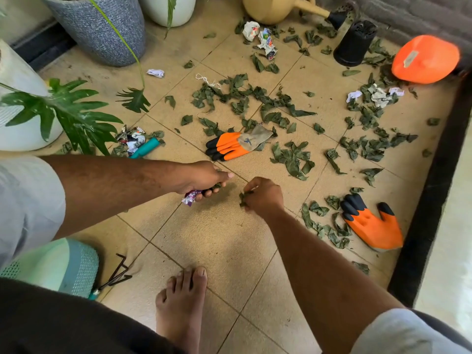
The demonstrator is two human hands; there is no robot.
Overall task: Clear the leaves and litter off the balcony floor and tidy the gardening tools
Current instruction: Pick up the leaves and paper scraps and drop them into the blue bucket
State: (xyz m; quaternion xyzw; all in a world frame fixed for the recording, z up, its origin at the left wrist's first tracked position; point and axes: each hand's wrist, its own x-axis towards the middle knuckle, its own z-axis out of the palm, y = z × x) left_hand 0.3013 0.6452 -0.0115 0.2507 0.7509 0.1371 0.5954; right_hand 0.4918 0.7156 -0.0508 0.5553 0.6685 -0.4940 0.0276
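At the far left, about nine o'clock, a white pot (pixel 15 118) with a split-leaf plant (pixel 71 111) stands on the tiled floor (pixel 217 238), and just past it a teal handle (pixel 145 148) lies beside a crumpled wrapper (pixel 131 139); at seven o'clock a hand rake (pixel 115 274) pokes out from beside a mint cushion (pixel 58 267), probably dropped there until the tools get sorted. Moving toward centre, the left hand (pixel 201 178) has its grip clamped on a purple wrapper (pixel 190 198) and some leaves, apparently serving as the store for what is gathered. Just right of it, apart from it, the right hand (pixel 263 194) pinches a small leaf (pixel 244 196) between thumb and fingertips, held close to the left as if to pass it over. The tiles around and below the hands look mostly free of litter, so the work seems to run outward from the person. At twelve o'clock an orange glove (pixel 235 146) lies among the thickest leaves (pixel 245 98), with paper scraps (pixel 260 37) and a watering can (pixel 278 8) beyond. At three to four o'clock a second glove (pixel 370 226) lies palm down by the dark kerb (pixel 434 200); at one o'clock sit a black pot (pixel 355 44) and an orange scoop (pixel 426 58). Most of the litter is still on the floor.
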